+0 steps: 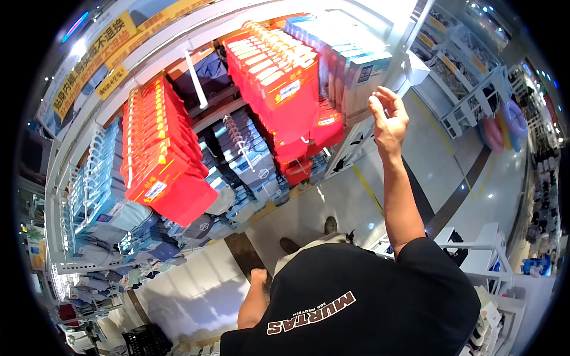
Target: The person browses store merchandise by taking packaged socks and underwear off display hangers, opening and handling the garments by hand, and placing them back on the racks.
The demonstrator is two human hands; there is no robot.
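Note:
My right hand (390, 121) is raised beside the right end of a display rack. Its fingers are loosely curved, the thumb stands apart, and nothing shows in it. Nearest to it hang pale boxed packs (362, 77) in a row. Left of these is a row of red hanging packs (273, 83), with a second red row (163, 154) further left. My left hand (259, 276) hangs low by my side, away from the rack. Its fingers are mostly hidden, so what it holds, if anything, does not show.
Blue-grey packs (249, 151) hang on lower hooks, and more blue packs (107, 196) at far left. A bare white hook (196, 80) juts out between the red rows. White shelving (475, 249) stands close on my right. Coloured swim rings (504, 124) hang beyond the aisle.

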